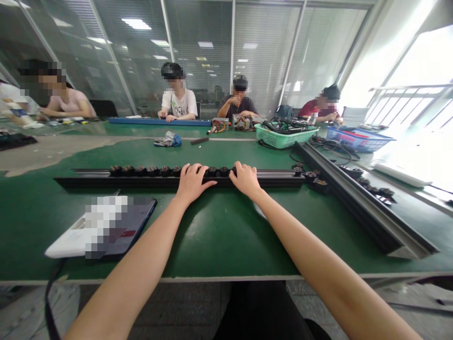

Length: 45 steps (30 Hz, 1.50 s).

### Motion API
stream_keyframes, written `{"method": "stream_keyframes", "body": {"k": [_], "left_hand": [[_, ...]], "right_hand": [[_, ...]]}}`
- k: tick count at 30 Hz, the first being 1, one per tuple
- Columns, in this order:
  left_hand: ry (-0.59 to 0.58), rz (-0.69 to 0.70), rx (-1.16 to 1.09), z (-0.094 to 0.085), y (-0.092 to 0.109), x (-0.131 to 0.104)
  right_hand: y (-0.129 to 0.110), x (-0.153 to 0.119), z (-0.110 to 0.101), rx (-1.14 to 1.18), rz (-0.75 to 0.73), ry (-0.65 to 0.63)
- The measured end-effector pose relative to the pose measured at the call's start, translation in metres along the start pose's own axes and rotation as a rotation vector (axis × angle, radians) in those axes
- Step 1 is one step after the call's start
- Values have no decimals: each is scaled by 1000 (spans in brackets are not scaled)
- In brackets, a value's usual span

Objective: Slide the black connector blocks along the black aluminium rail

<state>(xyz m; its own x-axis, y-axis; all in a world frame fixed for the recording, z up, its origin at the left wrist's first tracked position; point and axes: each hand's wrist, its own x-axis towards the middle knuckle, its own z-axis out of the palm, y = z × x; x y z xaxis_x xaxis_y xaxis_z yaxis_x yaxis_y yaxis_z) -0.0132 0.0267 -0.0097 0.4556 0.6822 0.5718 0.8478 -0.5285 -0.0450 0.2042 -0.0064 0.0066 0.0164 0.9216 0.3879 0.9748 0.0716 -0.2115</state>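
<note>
A long black rail (155, 183) lies crosswise on the green table, its channel lined with several black round socket-like modules (153, 171) with coppery metal parts on top. My left hand (192, 182) is closed over the rail near its middle, fingers curled across the modules and thumb stretched along the front wall. Just to the right, my right hand (246, 179) is closed, its bent fingers on a module and the rail's edge. Between the hands, a few modules (218, 172) show. What lies under the fingertips is hidden.
A second black rail (364, 198) slants along the right, with loose modules (320, 186) beside it. A white device and dark tablet (139, 222) lie front left. Behind are a green basket (286, 138) of cables, a blue basket (357, 139), gloves (169, 139) and several people.
</note>
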Motion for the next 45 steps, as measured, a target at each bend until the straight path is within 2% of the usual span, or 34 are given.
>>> {"method": "stream_keyframes", "body": {"k": [6,14,31,45], "left_hand": [[7,-8,-24,3,-1,0],[7,-6,-7,3,-1,0],[4,-12,-17,3,-1,0],[1,-12,-25,3,-2,0]], "right_hand": [[11,4,5,96,-36,-25],[11,5,6,148,-11,-12],[15,3,7,42,-47,43],[17,4,9,86,-14,59]]}}
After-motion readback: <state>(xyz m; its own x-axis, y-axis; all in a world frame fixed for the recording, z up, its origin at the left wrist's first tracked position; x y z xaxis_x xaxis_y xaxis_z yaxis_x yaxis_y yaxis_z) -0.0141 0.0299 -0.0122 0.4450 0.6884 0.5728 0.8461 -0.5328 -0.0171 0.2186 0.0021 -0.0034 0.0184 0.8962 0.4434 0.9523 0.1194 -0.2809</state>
